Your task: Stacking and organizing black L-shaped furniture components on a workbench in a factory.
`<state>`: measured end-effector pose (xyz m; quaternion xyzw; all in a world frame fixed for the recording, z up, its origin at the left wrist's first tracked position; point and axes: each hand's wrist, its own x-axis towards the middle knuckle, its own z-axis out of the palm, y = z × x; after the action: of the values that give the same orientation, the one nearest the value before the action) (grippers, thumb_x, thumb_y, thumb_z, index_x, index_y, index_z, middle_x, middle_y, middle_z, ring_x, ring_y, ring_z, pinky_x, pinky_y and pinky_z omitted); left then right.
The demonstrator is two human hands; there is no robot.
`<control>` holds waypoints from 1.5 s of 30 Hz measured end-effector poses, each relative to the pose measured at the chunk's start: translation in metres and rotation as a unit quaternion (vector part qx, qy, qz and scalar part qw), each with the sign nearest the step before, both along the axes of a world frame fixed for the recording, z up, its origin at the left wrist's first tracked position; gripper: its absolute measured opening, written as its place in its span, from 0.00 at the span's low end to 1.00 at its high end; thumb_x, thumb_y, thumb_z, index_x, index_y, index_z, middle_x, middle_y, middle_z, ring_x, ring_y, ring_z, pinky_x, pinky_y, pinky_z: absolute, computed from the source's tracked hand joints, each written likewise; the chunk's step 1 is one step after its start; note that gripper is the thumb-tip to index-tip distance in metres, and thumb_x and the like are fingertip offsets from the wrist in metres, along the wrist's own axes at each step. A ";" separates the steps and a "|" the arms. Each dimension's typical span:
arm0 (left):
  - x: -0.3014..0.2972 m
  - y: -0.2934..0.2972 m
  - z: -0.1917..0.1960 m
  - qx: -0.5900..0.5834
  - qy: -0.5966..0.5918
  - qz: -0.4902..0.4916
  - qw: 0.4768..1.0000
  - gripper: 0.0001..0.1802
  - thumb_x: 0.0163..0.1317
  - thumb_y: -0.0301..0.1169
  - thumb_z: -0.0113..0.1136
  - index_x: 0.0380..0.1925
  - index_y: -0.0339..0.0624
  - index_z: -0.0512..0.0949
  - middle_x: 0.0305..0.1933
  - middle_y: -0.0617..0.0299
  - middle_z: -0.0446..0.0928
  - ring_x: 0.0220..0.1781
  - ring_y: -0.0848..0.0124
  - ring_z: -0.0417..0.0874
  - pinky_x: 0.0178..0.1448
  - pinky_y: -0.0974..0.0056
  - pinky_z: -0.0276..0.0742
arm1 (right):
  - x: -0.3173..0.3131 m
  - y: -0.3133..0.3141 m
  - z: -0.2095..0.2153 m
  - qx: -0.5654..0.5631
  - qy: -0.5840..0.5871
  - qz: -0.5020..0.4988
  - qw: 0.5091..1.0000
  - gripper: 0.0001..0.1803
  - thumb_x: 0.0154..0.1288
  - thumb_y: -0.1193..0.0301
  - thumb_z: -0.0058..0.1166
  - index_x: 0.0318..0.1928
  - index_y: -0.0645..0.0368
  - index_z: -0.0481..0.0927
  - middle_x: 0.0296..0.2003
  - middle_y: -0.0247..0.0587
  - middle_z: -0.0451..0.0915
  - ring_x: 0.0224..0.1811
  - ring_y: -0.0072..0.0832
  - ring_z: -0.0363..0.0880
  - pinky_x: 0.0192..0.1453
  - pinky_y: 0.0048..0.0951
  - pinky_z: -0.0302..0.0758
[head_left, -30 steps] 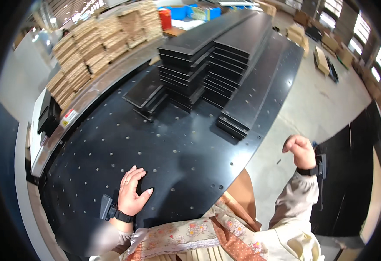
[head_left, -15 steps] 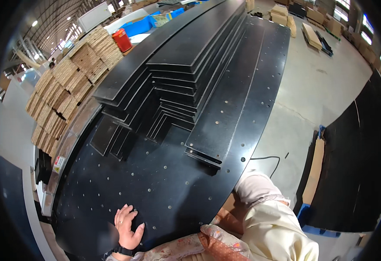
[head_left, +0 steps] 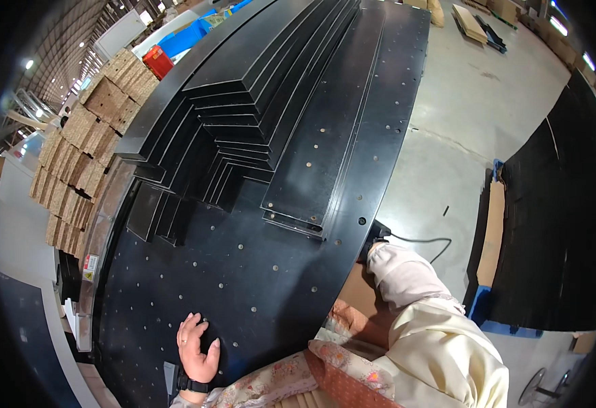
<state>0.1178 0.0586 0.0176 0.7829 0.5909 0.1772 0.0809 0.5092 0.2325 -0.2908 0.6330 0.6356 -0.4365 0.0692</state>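
Observation:
My left hand (head_left: 199,348) lies on the dark perforated tabletop (head_left: 237,272), fingers stretched out and nothing in them. A black band circles its wrist. My right arm, in a pale sleeve (head_left: 413,279), reaches to the table's right edge. At its cuff is a black object (head_left: 379,232) with a cable; its kind and my right fingers are hidden in shadow beside the edge. Ahead of my left hand, long black boards (head_left: 243,58) are stacked in uneven steps. To their right, a small stack of narrow black boards with holes (head_left: 318,146) runs lengthwise.
Bundled chipboard pieces (head_left: 84,160) stand left of the table, near a red container (head_left: 157,62). A metal rail (head_left: 101,231) follows the table's left side. On the right is a large black sheet stack (head_left: 556,211) with blue supports. A black cable (head_left: 420,239) hangs above the floor.
The head view has shifted, so the boards appear lower and further left. My right cuff has moved forward along the table edge, and the black object with the cable now shows there. My left hand remains flat.

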 end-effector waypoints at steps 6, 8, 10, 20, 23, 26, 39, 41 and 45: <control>-0.001 0.000 -0.002 0.007 0.004 0.002 1.000 0.19 0.46 0.25 0.60 0.42 0.37 0.75 0.54 0.49 0.73 0.61 0.49 0.70 0.67 0.49 0.59 | -0.001 0.006 0.003 0.007 -0.014 0.018 1.000 0.12 0.55 0.66 0.49 0.38 0.53 0.82 0.36 0.39 0.81 0.37 0.28 0.81 0.37 0.31 0.77; -0.001 0.000 -0.002 0.007 0.003 0.008 1.000 0.19 0.46 0.25 0.60 0.42 0.37 0.75 0.54 0.49 0.73 0.61 0.49 0.70 0.67 0.49 0.59 | -0.001 0.006 0.002 0.009 -0.017 0.021 1.000 0.12 0.55 0.66 0.49 0.38 0.52 0.82 0.36 0.39 0.81 0.37 0.28 0.81 0.36 0.31 0.77; -0.001 0.000 -0.002 0.012 0.000 0.007 1.000 0.19 0.46 0.25 0.60 0.42 0.37 0.75 0.54 0.49 0.73 0.61 0.49 0.70 0.66 0.49 0.59 | -0.001 0.006 0.001 0.010 -0.024 0.029 0.999 0.12 0.55 0.66 0.50 0.37 0.52 0.82 0.36 0.39 0.81 0.37 0.29 0.81 0.36 0.31 0.77; -0.002 0.002 -0.001 0.022 -0.006 0.013 1.000 0.19 0.44 0.26 0.63 0.40 0.39 0.76 0.52 0.51 0.74 0.59 0.51 0.72 0.63 0.51 0.62 | 0.004 0.004 0.002 0.012 -0.060 0.064 0.996 0.11 0.53 0.67 0.50 0.35 0.52 0.83 0.35 0.41 0.82 0.37 0.29 0.81 0.35 0.31 0.78; -0.003 0.001 0.000 0.032 -0.017 0.014 0.999 0.18 0.44 0.27 0.63 0.39 0.39 0.76 0.52 0.51 0.75 0.59 0.51 0.72 0.64 0.50 0.62 | 0.001 0.004 0.000 0.013 -0.067 0.081 0.994 0.10 0.53 0.67 0.50 0.35 0.52 0.83 0.34 0.41 0.82 0.37 0.29 0.82 0.35 0.32 0.78; -0.001 0.001 0.002 0.022 -0.018 0.016 0.999 0.19 0.43 0.28 0.63 0.39 0.38 0.76 0.51 0.50 0.75 0.58 0.49 0.72 0.64 0.50 0.62 | -0.004 0.007 -0.006 0.022 -0.080 0.099 0.992 0.10 0.53 0.67 0.51 0.34 0.51 0.83 0.34 0.41 0.82 0.37 0.29 0.82 0.35 0.32 0.78; 0.001 -0.002 0.007 0.065 0.012 -0.086 0.994 0.17 0.59 0.30 0.58 0.48 0.34 0.74 0.54 0.44 0.73 0.56 0.49 0.72 0.62 0.52 0.65 | -0.034 0.001 -0.022 0.110 -0.179 0.178 0.961 0.09 0.51 0.68 0.52 0.32 0.51 0.84 0.33 0.43 0.82 0.36 0.30 0.82 0.34 0.32 0.78; 0.001 -0.003 0.006 0.071 0.005 -0.093 0.993 0.17 0.59 0.30 0.58 0.48 0.34 0.74 0.54 0.44 0.73 0.56 0.49 0.72 0.62 0.52 0.65 | -0.034 -0.001 -0.025 0.113 -0.194 0.186 0.957 0.09 0.51 0.68 0.52 0.32 0.50 0.84 0.32 0.43 0.82 0.36 0.30 0.83 0.34 0.32 0.78; 0.000 -0.004 0.006 0.074 0.006 -0.101 0.992 0.17 0.60 0.30 0.58 0.47 0.33 0.74 0.54 0.44 0.72 0.56 0.49 0.72 0.62 0.52 0.65 | -0.040 0.003 -0.029 0.128 -0.215 0.194 0.949 0.09 0.50 0.68 0.52 0.31 0.50 0.84 0.32 0.44 0.82 0.36 0.30 0.83 0.33 0.32 0.78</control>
<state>0.1174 0.0541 0.0237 0.8434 0.4943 0.2072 0.0365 0.4692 0.2358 -0.3196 0.5801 0.7665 -0.1831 0.2060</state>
